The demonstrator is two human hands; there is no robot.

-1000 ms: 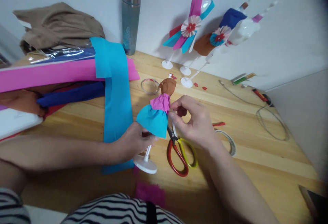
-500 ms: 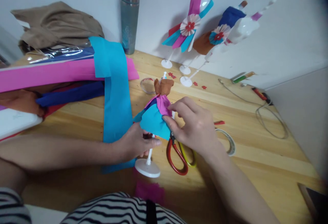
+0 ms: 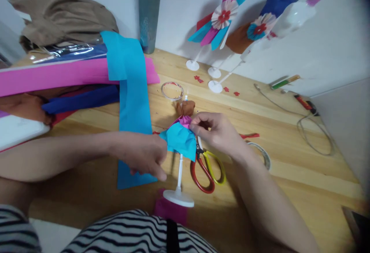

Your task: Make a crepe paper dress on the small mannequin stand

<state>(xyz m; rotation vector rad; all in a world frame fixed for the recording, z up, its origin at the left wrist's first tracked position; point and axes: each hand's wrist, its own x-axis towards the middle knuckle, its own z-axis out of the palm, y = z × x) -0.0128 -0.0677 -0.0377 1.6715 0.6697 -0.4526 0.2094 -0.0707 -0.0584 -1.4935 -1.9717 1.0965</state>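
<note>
A small figure dressed in crepe paper (image 3: pixel 180 141), with a brown top, pink middle and light blue skirt, stands on a white stem with a round base (image 3: pixel 178 198). At its pink waist, my right hand (image 3: pixel 212 129) pinches the paper between thumb and fingers. My left hand (image 3: pixel 146 154) is beside the skirt's left edge, fingers curled and thumb apart; whatever it may hold is hidden. Scissors with red and yellow handles (image 3: pixel 206 168) lie just right of the skirt. Under my left hand runs a wide light blue paper strip (image 3: pixel 134 106).
Decorated white stands (image 3: pixel 215 86) with paper rosettes are at the back wall, near a steel bottle (image 3: pixel 149 17). Pink paper (image 3: pixel 72 71) and a brown cloth bag (image 3: pixel 68 21) occupy the left. Tape rolls (image 3: pixel 172 91) (image 3: pixel 261 154), red paper flowers (image 3: pixel 198 79) and a cable (image 3: pixel 300 129) lie about.
My left hand has come away from the stem and shifted up and left, its fingers now curled. The stem shows in full. My right hand keeps at the pink paper. The view has tilted downward.
</note>
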